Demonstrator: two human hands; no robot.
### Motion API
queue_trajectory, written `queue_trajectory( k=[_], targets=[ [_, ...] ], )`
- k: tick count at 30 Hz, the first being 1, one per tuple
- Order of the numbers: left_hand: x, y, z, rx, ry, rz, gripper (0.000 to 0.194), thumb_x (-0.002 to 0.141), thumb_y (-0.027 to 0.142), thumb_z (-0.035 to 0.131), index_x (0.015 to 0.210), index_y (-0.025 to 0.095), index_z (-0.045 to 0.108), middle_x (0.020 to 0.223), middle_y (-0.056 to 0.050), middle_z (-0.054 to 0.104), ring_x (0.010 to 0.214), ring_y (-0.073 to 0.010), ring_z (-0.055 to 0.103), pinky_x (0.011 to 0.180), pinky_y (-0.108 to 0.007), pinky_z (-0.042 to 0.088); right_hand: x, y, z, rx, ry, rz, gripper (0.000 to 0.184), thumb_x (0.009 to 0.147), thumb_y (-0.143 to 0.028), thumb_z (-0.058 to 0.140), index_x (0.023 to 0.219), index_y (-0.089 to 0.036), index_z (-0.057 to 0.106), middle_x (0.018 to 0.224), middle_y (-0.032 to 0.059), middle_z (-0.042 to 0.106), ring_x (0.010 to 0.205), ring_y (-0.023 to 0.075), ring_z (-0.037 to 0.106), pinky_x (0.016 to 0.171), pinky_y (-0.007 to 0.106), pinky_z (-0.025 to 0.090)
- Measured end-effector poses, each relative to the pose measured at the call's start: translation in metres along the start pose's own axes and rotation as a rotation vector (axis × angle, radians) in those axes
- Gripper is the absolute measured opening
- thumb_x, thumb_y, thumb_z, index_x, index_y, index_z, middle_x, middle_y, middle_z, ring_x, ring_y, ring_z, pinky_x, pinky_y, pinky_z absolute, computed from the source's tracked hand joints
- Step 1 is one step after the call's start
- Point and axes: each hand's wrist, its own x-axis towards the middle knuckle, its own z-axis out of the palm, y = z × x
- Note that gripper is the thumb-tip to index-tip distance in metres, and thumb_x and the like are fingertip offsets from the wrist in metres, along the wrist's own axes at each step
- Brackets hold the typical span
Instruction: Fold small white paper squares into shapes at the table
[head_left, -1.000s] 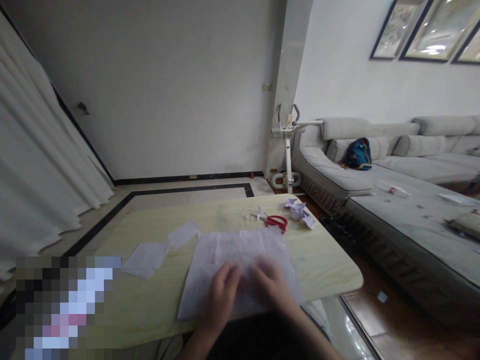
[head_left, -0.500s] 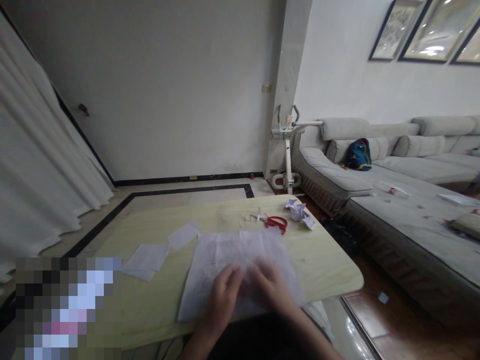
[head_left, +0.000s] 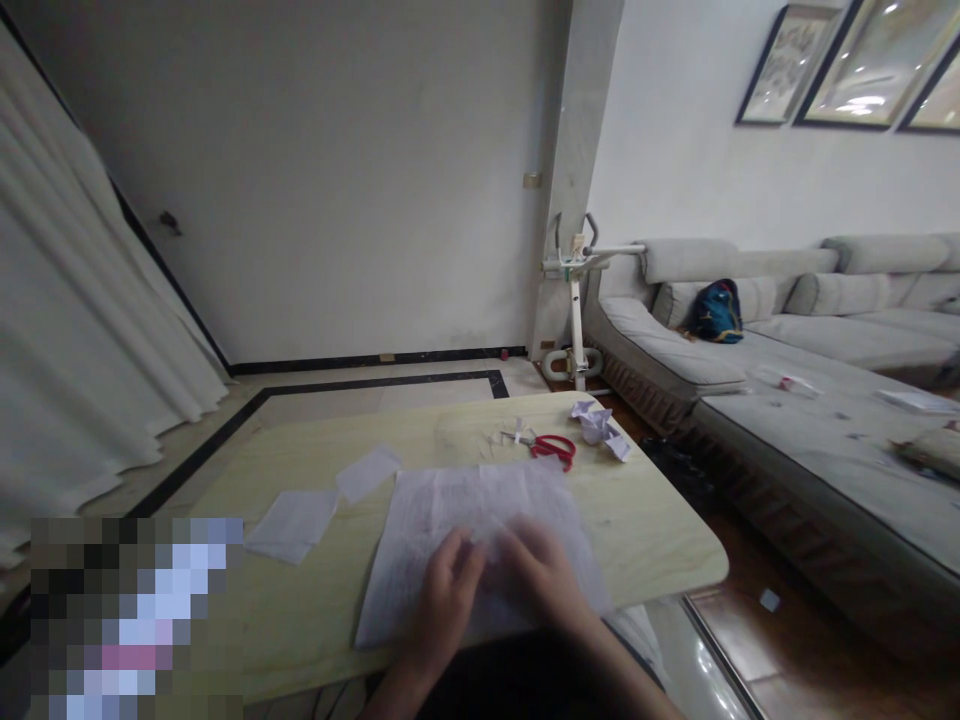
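Folded paper shapes (head_left: 598, 425) right of centre look finished; flat sheets (head_left: 294, 522) at left appear unfolded, so work seems partway. At lower centre, the left hand (head_left: 452, 580) and right hand (head_left: 538, 568) curl over a pale, faintly marked large sheet (head_left: 442, 498), flat on the surface (head_left: 652, 535); blur hides whether either grip holds anything.

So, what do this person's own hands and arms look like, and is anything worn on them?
The left hand and right hand are bare, without gloves; no sleeve, watch or bracelet shows on either forearm. Blur leaves it unclear whether rings are worn. What looks like dark clothing shows between the forearms.
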Motion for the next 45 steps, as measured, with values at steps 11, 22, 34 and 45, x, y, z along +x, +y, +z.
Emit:
queue_trajectory(
  k=[11, 22, 34, 45],
  targets=[
    [0.004, -0.006, 0.003, 0.133, -0.063, 0.038, 0.039, 0.080, 0.053, 0.057, 0.087, 0.016, 0.066, 0.079, -0.008, 0.071, 0.077, -0.0256, 0.069, 0.070, -0.033, 0.055, 0.002, 0.000, 0.000, 0.057, 0.037, 0.028, 0.032, 0.082, -0.042, 0.054, 0.059, -0.021, 0.045, 0.055, -0.0045, 0.040, 0.052, 0.0123, 0.040, 0.048, 0.023, 0.035],
    [0.004, -0.016, 0.002, 0.100, -0.092, -0.046, 0.041, 0.075, 0.053, 0.060, 0.092, 0.017, 0.068, 0.098, -0.011, 0.075, 0.098, -0.0298, 0.067, 0.084, -0.034, 0.054, 0.005, 0.007, 0.003, 0.000, 0.131, -0.028, 0.024, 0.080, -0.042, 0.056, 0.069, -0.021, 0.054, 0.063, -0.0020, 0.050, 0.062, 0.0156, 0.048, 0.058, 0.025, 0.042],
    [0.012, -0.023, 0.005, 0.165, -0.146, 0.047, 0.042, 0.070, 0.057, 0.063, 0.081, 0.017, 0.070, 0.089, -0.013, 0.076, 0.089, -0.0321, 0.069, 0.080, -0.036, 0.054, 0.008, 0.012, 0.002, -0.020, 0.126, -0.059, 0.028, 0.081, -0.041, 0.054, 0.061, -0.023, 0.047, 0.060, -0.0029, 0.045, 0.060, 0.0154, 0.045, 0.056, 0.025, 0.039],
    [0.005, -0.012, 0.005, 0.168, -0.156, 0.044, 0.039, 0.075, 0.054, 0.059, 0.082, 0.018, 0.070, 0.088, -0.011, 0.075, 0.090, -0.0299, 0.068, 0.081, -0.034, 0.053, 0.008, 0.008, 0.002, -0.008, 0.113, -0.069, 0.024, 0.080, -0.041, 0.054, 0.065, -0.023, 0.053, 0.061, -0.0023, 0.050, 0.062, 0.0167, 0.050, 0.059, 0.026, 0.042]
  ],
)
